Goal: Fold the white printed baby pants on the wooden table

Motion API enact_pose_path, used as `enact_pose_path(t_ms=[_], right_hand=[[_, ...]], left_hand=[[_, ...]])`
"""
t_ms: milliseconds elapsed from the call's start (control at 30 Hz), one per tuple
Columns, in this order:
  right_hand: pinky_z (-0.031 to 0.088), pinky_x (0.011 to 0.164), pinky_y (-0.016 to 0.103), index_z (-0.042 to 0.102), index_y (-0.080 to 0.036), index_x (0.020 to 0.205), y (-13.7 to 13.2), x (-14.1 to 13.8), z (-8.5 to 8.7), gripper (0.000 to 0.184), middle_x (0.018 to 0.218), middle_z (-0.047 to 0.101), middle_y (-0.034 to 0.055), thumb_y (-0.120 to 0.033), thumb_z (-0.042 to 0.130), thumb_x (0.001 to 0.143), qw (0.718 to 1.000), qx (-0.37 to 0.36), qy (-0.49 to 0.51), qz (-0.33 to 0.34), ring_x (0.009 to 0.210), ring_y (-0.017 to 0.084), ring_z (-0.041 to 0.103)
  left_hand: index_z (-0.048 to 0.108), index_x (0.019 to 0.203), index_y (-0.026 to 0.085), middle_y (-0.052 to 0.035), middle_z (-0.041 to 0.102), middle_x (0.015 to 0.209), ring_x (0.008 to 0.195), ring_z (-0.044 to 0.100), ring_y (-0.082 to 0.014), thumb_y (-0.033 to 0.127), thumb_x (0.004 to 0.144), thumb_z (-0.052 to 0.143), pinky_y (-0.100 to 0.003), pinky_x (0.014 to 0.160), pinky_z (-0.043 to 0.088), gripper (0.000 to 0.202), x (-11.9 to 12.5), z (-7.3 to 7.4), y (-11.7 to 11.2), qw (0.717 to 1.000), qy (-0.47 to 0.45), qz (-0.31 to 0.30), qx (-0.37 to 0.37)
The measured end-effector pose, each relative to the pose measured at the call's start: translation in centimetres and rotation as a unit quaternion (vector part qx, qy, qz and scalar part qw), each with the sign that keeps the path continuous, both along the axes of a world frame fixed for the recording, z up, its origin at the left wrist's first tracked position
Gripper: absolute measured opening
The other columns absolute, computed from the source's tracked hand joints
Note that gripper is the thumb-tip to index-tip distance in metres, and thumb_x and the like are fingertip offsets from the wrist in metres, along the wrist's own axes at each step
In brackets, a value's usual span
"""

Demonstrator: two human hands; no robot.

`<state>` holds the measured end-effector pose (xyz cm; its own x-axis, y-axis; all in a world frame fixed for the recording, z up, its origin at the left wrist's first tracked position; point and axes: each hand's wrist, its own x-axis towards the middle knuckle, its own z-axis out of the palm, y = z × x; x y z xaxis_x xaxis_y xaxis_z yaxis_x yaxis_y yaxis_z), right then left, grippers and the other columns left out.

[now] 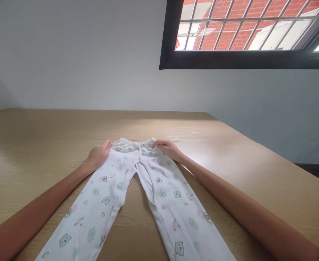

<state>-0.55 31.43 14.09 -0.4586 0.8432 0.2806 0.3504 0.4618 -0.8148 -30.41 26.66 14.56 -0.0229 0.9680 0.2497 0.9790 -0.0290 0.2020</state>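
Note:
White pants (172, 188) with a print of green bear faces and pink spots lie spread on the wooden table, waistband at the far end and legs toward me. The elastic waist is gathered, and the two legs spread apart; their lower ends run out of the picture. My left hand (99, 154) pinches the left corner of the waistband, fingers closed on the cloth. At the opposite corner, my right hand (168, 148) grips the waistband with the fingers bent over it and the thumb hidden. Some creases run down from the crotch.
The light wooden table (53, 130) reaches to a pale wall (74, 54) at the back. Its right edge runs diagonally toward me. Above on the right is a dark-framed window (230, 59) with metal bars and red brick outside.

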Motion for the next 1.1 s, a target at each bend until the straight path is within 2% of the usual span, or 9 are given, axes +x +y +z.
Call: enact_pose_path(t_ms=[233, 333, 433, 500, 633, 700, 833, 933, 1100], right_hand=[[0.039, 0.074, 0.025, 0.067, -0.018, 0.078, 1.1, -0.6, 0.2, 0.032, 0.091, 0.064, 0.0008, -0.014, 0.036, 0.071, 0.999, 0.01, -0.023, -0.026, 0.086, 0.015, 0.055], [0.039, 0.068, 0.024, 0.067, -0.019, 0.081, 1.2, -0.7, 0.0, 0.033, 0.091, 0.064, 0.0005, -0.013, 0.036, 0.071, 0.998, 0.037, -0.039, -0.032, 0.08, 0.014, 0.055], [0.036, 0.058, 0.023, 0.067, -0.018, 0.082, 1.2, -0.7, -0.3, 0.032, 0.088, 0.063, 0.0009, -0.013, 0.037, 0.072, 0.995, 0.067, -0.067, -0.027, 0.063, 0.011, 0.051], [0.036, 0.058, 0.023, 0.066, -0.018, 0.084, 1.2, -0.7, -0.6, 0.03, 0.086, 0.062, 0.0016, -0.013, 0.038, 0.073, 0.991, 0.097, -0.091, -0.023, 0.061, 0.01, 0.049], [0.039, 0.071, 0.027, 0.063, -0.018, 0.089, 1.5, -0.6, -1.1, 0.028, 0.087, 0.059, 0.0048, -0.012, 0.038, 0.078, 0.971, 0.196, -0.138, -0.017, 0.081, 0.015, 0.05], [0.04, 0.071, 0.028, 0.062, -0.018, 0.089, 1.6, -0.5, -1.3, 0.027, 0.086, 0.057, 0.0059, -0.013, 0.037, 0.08, 0.964, 0.222, -0.148, -0.014, 0.083, 0.016, 0.049], [0.039, 0.06, 0.024, 0.061, -0.018, 0.085, 1.8, -0.3, -1.5, 0.025, 0.08, 0.053, 0.0051, -0.017, 0.037, 0.083, 0.96, 0.235, -0.147, -0.028, 0.07, 0.012, 0.048], [0.035, 0.05, 0.022, 0.062, -0.018, 0.076, 1.8, -0.3, -1.5, 0.023, 0.076, 0.049, 0.0041, -0.019, 0.04, 0.082, 0.957, 0.253, -0.127, -0.063, 0.057, 0.008, 0.043], [0.032, 0.046, 0.022, 0.06, -0.018, 0.067, 1.4, -0.5, -1.2, 0.023, 0.064, 0.044, 0.0024, -0.017, 0.04, 0.078, 0.954, 0.258, -0.102, -0.114, 0.05, 0.008, 0.038]], left_hand=[[0.053, 0.091, 0.021, -0.0045, 0.064, 0.074, 0.066, 0.059, -0.021, 0.035, 0.091, 0.024, -0.025, 0.05, 0.028, 0.033, -0.6, 0.5, 0.1, 0.999, 0.038, 0.007, -0.019], [0.053, 0.091, 0.021, -0.0045, 0.063, 0.072, 0.065, 0.059, -0.0207, 0.034, 0.09, 0.023, -0.025, 0.049, 0.027, 0.033, -0.6, 0.4, 0.3, 0.999, 0.04, 0.004, -0.016], [0.054, 0.091, 0.021, -0.0044, 0.063, 0.074, 0.066, 0.058, -0.0205, 0.034, 0.09, 0.025, -0.025, 0.049, 0.026, 0.032, -0.7, 0.2, 0.5, 0.999, 0.041, -0.001, -0.016], [0.055, 0.09, 0.021, -0.0039, 0.063, 0.073, 0.065, 0.057, -0.0202, 0.035, 0.089, 0.026, -0.025, 0.049, 0.026, 0.032, -0.8, 0.1, 0.7, 0.999, 0.041, -0.002, -0.021], [0.056, 0.089, 0.022, -0.0013, 0.063, 0.071, 0.063, 0.056, -0.0186, 0.038, 0.088, 0.029, -0.024, 0.049, 0.027, 0.031, -1.0, 0.3, 1.1, 0.999, 0.031, -0.016, -0.035], [0.056, 0.09, 0.023, 0.0002, 0.064, 0.072, 0.064, 0.056, -0.0178, 0.037, 0.087, 0.031, -0.024, 0.049, 0.028, 0.029, -1.1, 0.5, 1.2, 0.999, 0.016, -0.028, -0.039], [0.056, 0.091, 0.023, 0.0011, 0.064, 0.075, 0.065, 0.057, -0.0167, 0.036, 0.085, 0.033, -0.023, 0.051, 0.03, 0.027, -1.3, 0.4, 1.5, 0.998, -0.008, -0.029, -0.052], [0.056, 0.092, 0.023, 0.0006, 0.064, 0.075, 0.065, 0.057, -0.0169, 0.038, 0.083, 0.033, -0.023, 0.052, 0.031, 0.029, -1.3, 0.2, 1.8, 0.998, -0.011, -0.027, -0.06], [0.057, 0.091, 0.024, 0.0022, 0.063, 0.073, 0.062, 0.055, -0.0158, 0.04, 0.083, 0.033, -0.023, 0.051, 0.03, 0.03, -1.3, -0.1, 1.9, 0.998, -0.007, -0.021, -0.059]])
